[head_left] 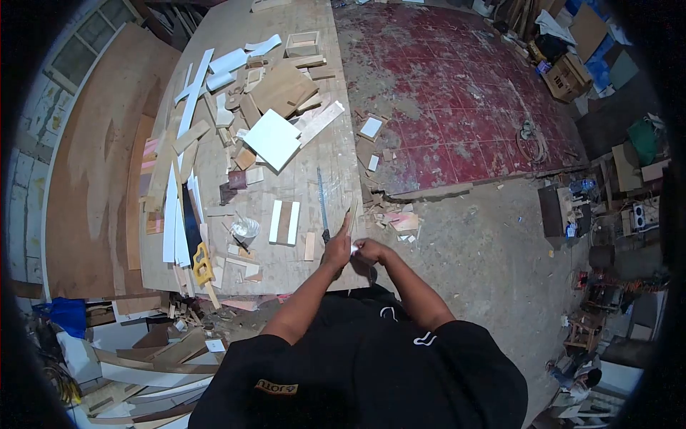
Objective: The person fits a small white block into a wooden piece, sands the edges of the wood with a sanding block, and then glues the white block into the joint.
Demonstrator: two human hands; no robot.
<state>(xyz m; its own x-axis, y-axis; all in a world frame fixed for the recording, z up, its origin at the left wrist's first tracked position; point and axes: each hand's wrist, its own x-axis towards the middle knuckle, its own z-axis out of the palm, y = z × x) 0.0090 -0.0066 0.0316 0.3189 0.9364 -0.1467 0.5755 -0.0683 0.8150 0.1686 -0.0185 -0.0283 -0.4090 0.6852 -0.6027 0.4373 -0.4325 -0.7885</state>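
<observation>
My left hand grips a thin wooden strip at the right edge of the plywood workbench, holding it upright. My right hand meets it from the right and pinches a small white piece against the strip. A hand saw lies on the bench just left of my hands, its blade pointing away from me.
Offcuts, white boards and a small wooden box litter the bench. A yellow-handled saw lies near the front left corner. A worn red floor spreads to the right, with scraps at its edge and clutter along the far right.
</observation>
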